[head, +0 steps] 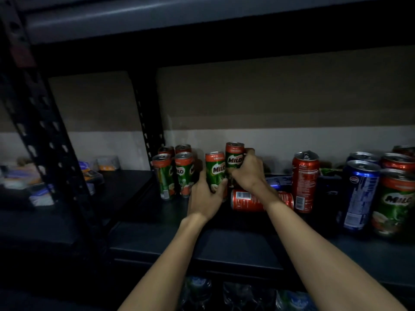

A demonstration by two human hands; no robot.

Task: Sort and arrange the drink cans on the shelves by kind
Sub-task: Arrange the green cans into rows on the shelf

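The left hand (205, 194) grips an upright Milo can (215, 170) low on its body, and the right hand (247, 170) wraps around a second Milo can (234, 156) just behind and to the right of the first. Left of the left hand stand four Milo cans (175, 173) in a tight group on the shelf (224, 243). Under the right wrist a red can (247, 199) lies on its side. Further right stand a red cola can (305, 180), a blue can (359, 194) and another Milo can (396, 203).
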